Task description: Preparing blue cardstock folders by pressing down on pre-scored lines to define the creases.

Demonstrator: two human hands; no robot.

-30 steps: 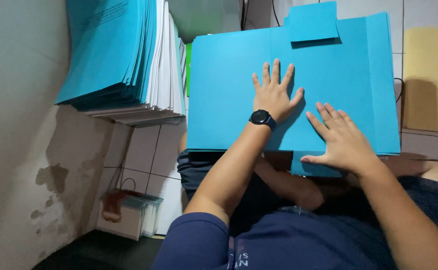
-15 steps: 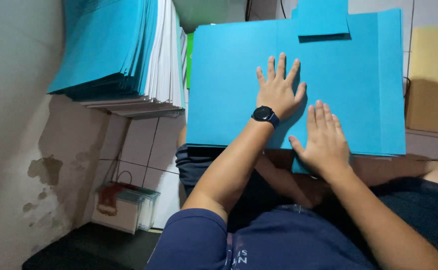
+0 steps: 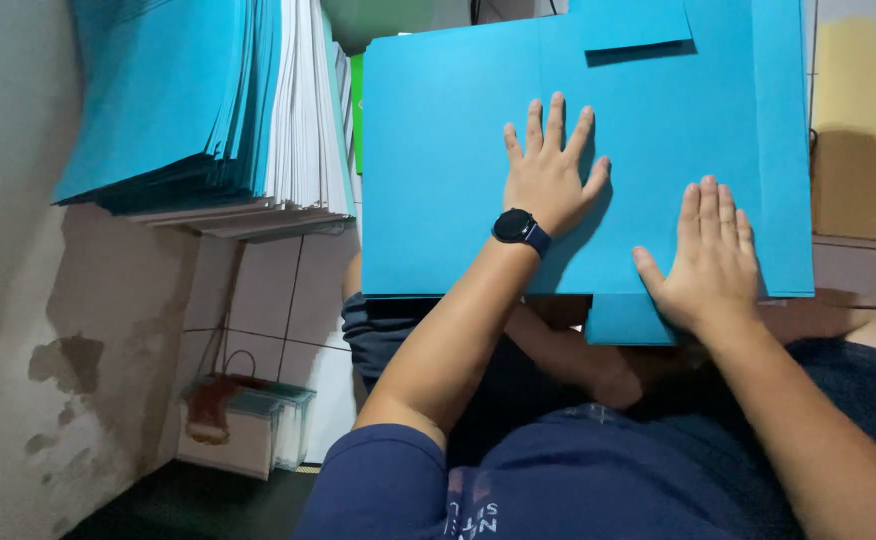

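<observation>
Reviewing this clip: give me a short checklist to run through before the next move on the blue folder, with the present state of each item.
1. Left hand flat on the blue folder, fingers spread: ok.
2. Right hand flat on the folder near its lower edge: ok.
3. Top flap folded down: ok.
4. Bottom flap folded in: not ok, it sticks out below.
5. Stack of folders apart from the work: ok.
6. Surface under the folder: cannot tell, hidden.
</observation>
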